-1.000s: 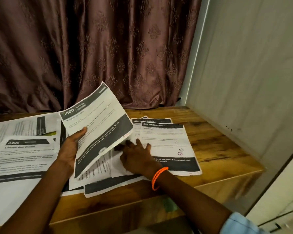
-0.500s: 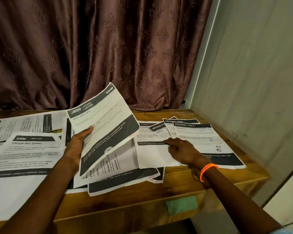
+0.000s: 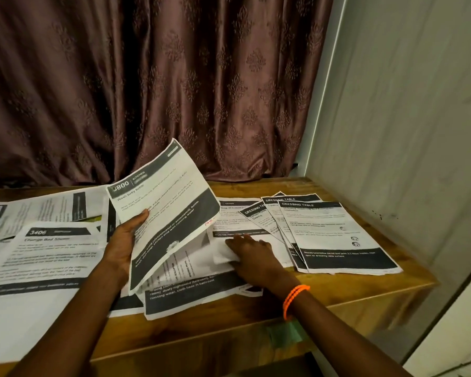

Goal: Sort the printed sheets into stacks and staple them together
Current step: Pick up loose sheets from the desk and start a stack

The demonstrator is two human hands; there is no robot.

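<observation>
White printed sheet headed "3800 KITCHEN – Wash baby bottle" (image 3: pixel 161 210), dark band across lower half, tilted up off the desk, left thumb over its left edge. White sheet with a dark strip (image 3: pixel 235 229) flat under the right fingertips. Fan of white "DRESSING TABLE" sheets (image 3: pixel 335 235) overlapping, just right of those fingers. White "3406" sheet (image 3: pixel 46 254) flat, left of the left hand

Wooden table (image 3: pixel 297 314) under printed sheets (image 3: pixel 337 235)
</observation>
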